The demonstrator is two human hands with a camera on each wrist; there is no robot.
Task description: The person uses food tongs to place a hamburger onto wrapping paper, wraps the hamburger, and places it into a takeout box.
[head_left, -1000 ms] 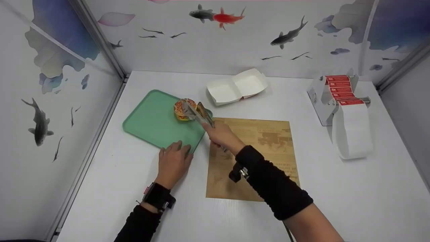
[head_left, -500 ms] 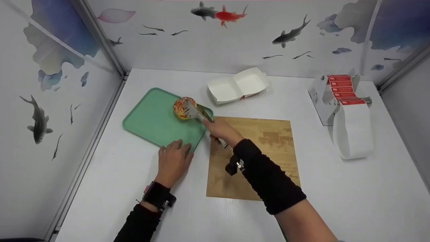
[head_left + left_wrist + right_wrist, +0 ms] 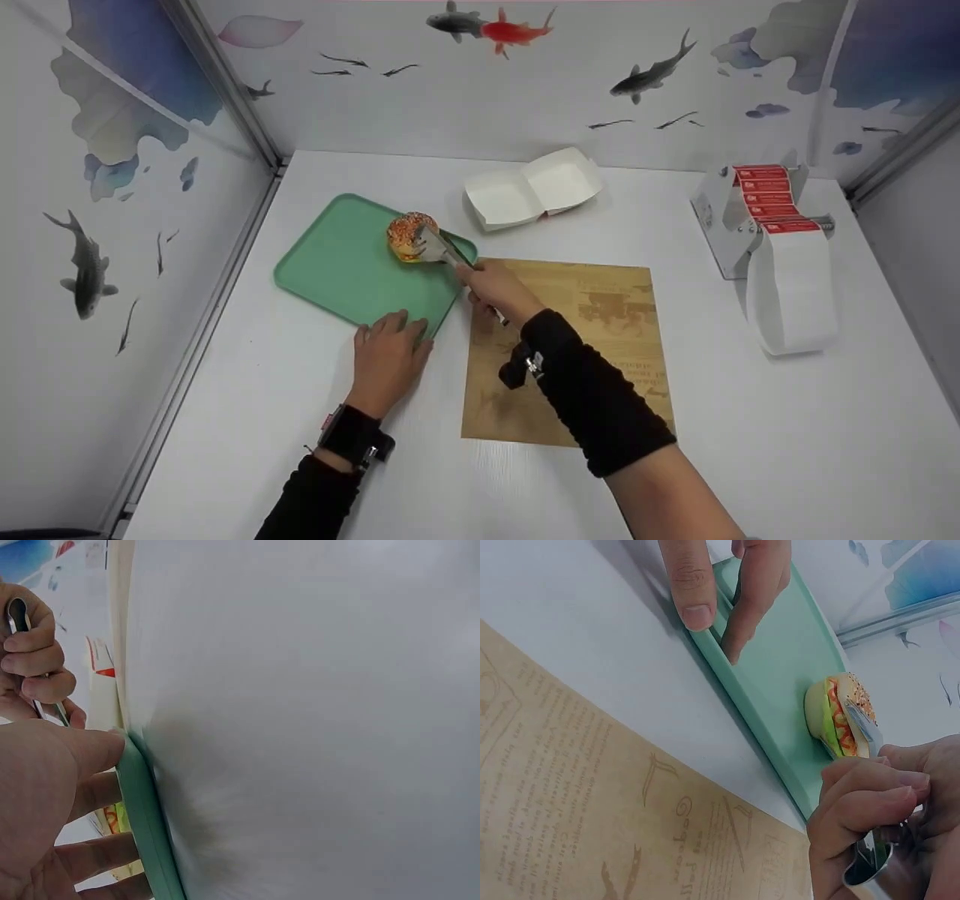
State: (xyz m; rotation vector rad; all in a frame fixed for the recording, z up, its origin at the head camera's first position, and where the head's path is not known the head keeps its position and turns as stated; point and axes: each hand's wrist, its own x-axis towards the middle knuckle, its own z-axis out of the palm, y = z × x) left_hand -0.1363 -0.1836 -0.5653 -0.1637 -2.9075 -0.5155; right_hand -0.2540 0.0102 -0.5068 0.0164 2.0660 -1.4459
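Note:
A sesame-bun hamburger (image 3: 403, 238) stands on the green tray (image 3: 330, 262), near its far right corner. Metal tongs (image 3: 448, 253) reach it from the right, one arm lying over the bun top. My right hand (image 3: 501, 289) grips the tongs, fingers wrapped round the handles. The right wrist view shows lettuce and red sauce in the hamburger (image 3: 838, 716); the lower tong arm is mostly hidden. At the tray's near right corner, my left hand (image 3: 388, 364) pinches the rim, thumb (image 3: 697, 611) outside and fingers (image 3: 744, 622) inside.
A brown printed paper sheet (image 3: 570, 337) lies right of the tray, under the right forearm. An open white carton box (image 3: 525, 196) stands behind it. At the right is a label dispenser (image 3: 720, 225) with a hanging white strip (image 3: 795, 292). Walls border the table (image 3: 225, 420).
The tongs have turned in my right hand, and their arms look closer together around the hamburger. The right forearm has shifted slightly left. My left hand stays on the tray rim.

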